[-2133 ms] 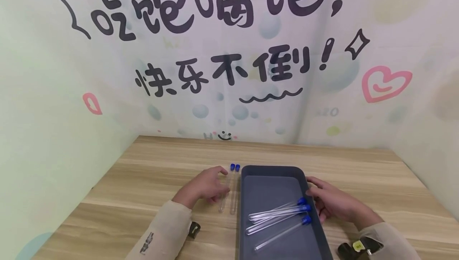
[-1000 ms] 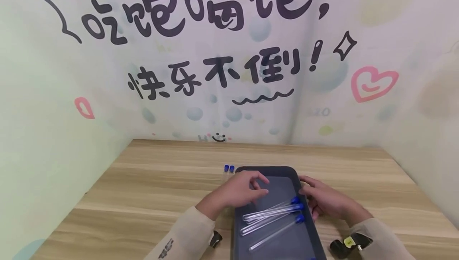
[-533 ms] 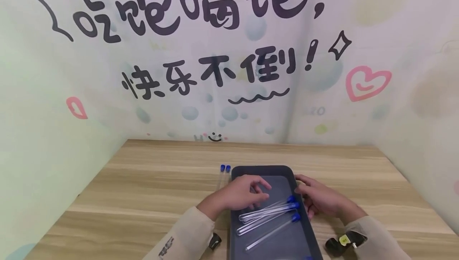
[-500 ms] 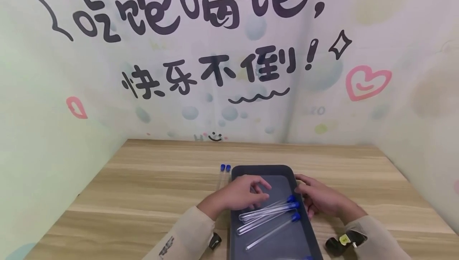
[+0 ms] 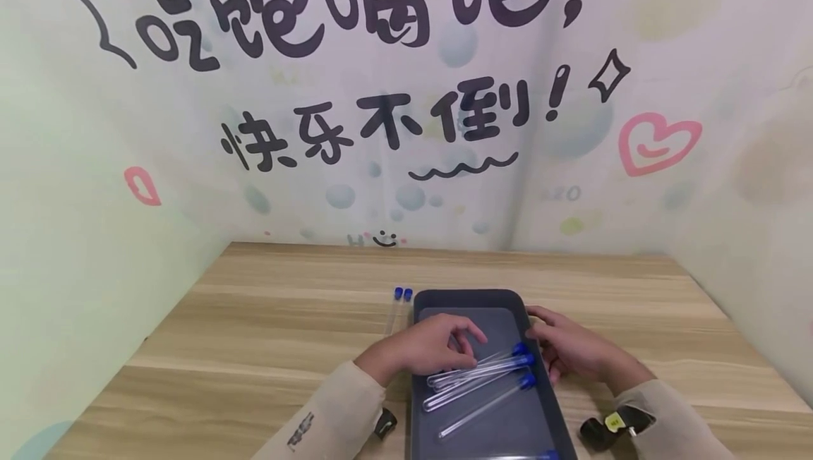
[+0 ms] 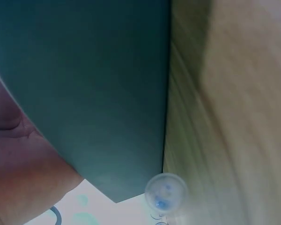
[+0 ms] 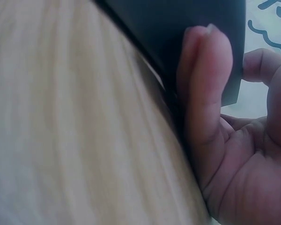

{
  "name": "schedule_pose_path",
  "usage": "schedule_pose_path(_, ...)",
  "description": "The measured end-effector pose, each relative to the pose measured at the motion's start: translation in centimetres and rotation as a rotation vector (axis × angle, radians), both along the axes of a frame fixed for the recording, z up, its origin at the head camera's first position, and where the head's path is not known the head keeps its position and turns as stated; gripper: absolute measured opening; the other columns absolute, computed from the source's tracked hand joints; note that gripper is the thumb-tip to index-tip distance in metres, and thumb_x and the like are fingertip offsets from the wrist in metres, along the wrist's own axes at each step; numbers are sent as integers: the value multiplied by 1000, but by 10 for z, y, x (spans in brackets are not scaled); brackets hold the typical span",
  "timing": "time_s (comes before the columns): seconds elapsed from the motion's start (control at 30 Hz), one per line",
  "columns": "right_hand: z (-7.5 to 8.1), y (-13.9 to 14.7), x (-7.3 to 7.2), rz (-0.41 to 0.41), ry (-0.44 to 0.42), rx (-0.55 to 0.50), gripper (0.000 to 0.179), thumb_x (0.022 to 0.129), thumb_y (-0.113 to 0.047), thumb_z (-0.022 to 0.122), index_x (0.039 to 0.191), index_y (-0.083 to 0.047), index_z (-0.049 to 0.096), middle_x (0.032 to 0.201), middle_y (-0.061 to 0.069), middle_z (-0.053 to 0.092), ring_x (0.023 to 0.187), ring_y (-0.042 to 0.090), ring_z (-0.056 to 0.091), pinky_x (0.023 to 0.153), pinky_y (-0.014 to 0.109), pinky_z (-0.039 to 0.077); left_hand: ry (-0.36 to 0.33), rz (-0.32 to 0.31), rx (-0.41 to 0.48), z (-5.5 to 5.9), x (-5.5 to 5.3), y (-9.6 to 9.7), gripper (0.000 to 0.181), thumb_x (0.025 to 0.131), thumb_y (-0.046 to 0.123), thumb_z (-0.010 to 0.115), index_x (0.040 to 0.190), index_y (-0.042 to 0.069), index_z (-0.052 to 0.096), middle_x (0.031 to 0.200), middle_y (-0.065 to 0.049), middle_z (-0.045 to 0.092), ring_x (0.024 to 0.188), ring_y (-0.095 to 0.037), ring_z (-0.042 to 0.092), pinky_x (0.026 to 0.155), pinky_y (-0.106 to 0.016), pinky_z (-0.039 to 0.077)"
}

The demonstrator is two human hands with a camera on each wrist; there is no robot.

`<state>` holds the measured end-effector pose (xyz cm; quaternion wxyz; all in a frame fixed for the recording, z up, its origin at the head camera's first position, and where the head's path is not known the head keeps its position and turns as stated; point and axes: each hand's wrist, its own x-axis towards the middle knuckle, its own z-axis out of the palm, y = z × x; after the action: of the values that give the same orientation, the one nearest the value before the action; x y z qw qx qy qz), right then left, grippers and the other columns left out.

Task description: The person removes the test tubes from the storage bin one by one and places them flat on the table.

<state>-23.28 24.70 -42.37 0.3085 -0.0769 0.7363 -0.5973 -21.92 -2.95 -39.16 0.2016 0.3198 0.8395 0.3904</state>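
Note:
Several clear test tubes [image 5: 476, 375] with blue caps lie in a dark grey tray [image 5: 555, 414], most with their caps toward its right wall. My left hand [image 5: 432, 343] reaches over the tray's left rim, fingers bent loosely, thumb tip overlapping the upper tubes in the head view. Nothing shows between its fingers. My right hand [image 5: 574, 347] is at the tray's right side; in the right wrist view its fairly straight fingers [image 7: 210, 79] press the outer wall, the thumb at the rim. Two capped tubes [image 5: 403, 298] lie left of the tray, partly hidden by my left arm.
The tray stands on a wood-grain table [image 5: 254, 326]. In the left wrist view, a tube's round end [image 6: 166, 193] is close beside the tray's outer wall. A printed cloth [image 5: 317, 199] hangs behind the table. Black wrist devices [image 5: 384, 422] sit at both sleeves.
My left hand has moved right, from the two tubes beside the tray to over the tray, then slightly down toward the tubes inside. The right hand stays at the tray's right side.

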Motion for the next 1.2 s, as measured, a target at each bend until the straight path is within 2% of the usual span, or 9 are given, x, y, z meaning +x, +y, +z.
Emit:
schedule_pose_path(0.53, 2, 0, 1, 16, 14, 14, 64, 93, -25, 44, 146, -15, 9, 72, 6, 53, 53, 14, 52, 47, 31, 50, -40, 13, 2, 3, 3, -1, 34, 77, 14, 73, 109, 14, 62, 80, 5, 61, 65, -4, 60, 63, -18, 49)
schedule_pose_path(1.2, 1, 1, 0, 26, 8, -13, 65, 93, -25, 44, 146, -16, 8, 74, 6, 57, 52, 13, 53, 47, 32, 50, -31, -2, -41, 1, 3, 0, 38, 74, 18, 76, 109, 16, 62, 78, 7, 61, 66, -5, 60, 65, -18, 48)
